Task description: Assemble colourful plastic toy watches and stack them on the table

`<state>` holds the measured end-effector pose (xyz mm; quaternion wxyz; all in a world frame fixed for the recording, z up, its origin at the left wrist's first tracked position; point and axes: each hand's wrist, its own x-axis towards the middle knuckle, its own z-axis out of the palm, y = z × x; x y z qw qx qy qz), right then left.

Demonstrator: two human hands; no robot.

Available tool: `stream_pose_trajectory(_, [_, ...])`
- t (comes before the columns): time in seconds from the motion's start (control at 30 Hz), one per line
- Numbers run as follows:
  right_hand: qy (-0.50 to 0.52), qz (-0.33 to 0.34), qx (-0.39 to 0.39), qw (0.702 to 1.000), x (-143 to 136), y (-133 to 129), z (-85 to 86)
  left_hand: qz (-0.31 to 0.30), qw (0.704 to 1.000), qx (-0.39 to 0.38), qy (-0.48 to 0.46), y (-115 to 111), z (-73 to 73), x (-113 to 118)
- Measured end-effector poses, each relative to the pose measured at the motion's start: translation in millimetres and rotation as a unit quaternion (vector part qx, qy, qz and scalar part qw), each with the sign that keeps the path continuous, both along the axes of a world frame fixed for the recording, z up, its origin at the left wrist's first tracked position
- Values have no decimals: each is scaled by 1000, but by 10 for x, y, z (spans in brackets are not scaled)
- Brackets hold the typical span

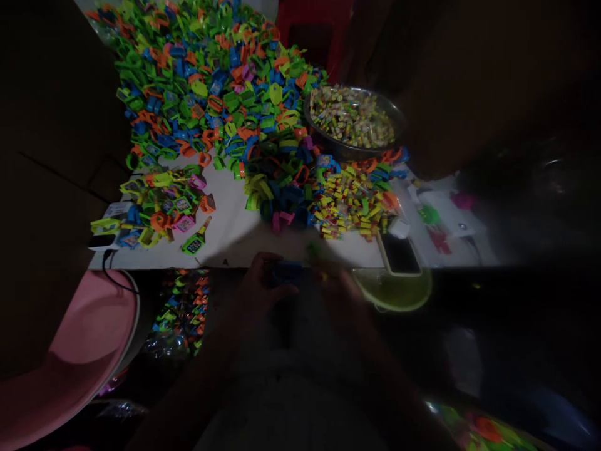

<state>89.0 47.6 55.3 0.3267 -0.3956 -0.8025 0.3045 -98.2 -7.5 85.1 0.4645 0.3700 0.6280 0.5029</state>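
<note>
Left fingers (286,290) grip a curved blue plastic piece (287,272), probably to steady it; right fingers (339,283) (blurred) I cannot tell.

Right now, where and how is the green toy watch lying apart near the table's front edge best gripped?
Probably by opposite sides of its squarish case, from the front right: the green toy watch appears face up, its yellowish end pointing away, with the heap of toy watches crowding its left and far sides.
</note>
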Motion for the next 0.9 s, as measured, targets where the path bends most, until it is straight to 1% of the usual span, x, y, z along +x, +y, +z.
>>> stream_pose_trajectory(0.07, [42,39,0,998,-68,-217,82,-3,1000,-8,5,-5,5,-17])
stream_pose_trajectory(0.1, [49,58,-1,997,-94,-283,113,-4,1000,-6,4,-13,8,-24])
stream_pose_trajectory(0.2, [49,101,14,994,-126,-342,146,-19,1000,10,-18,-45,21,-25])
stream_pose_trajectory(0.23, [52,100,17,994,-123,-336,137,-26,999,10,-29,-54,26,-17])
stream_pose_trajectory(0.3, [63,57,7,996,-104,-319,104,-35,999,-8,-31,-63,39,4])
stream_pose_trajectory(0.4, [65,-45,-36,996,-78,-309,83,-35,998,-27,36,-64,76,45])
stream_pose_trajectory(0.43, [63,-60,-43,995,-77,-306,97,-34,997,-21,65,-68,92,59])
stream_pose_trajectory(0.47, [59,-61,-46,995,-82,-300,120,-35,995,-11,88,-75,109,72])
stream_pose_trajectory(0.6, [51,-10,-25,998,-128,-258,258,-60,984,48,159,-135,142,96])
stream_pose_trajectory(0.67, [48,-16,-9,999,-141,-248,300,-65,974,78,203,-166,131,86])
stream_pose_trajectory(0.77, [37,-16,5,999,-131,-266,294,-67,959,93,260,-189,108,60])
stream_pose_trajectory(0.9, [15,-6,-34,999,-104,-291,250,-78,946,108,295,-188,105,39])
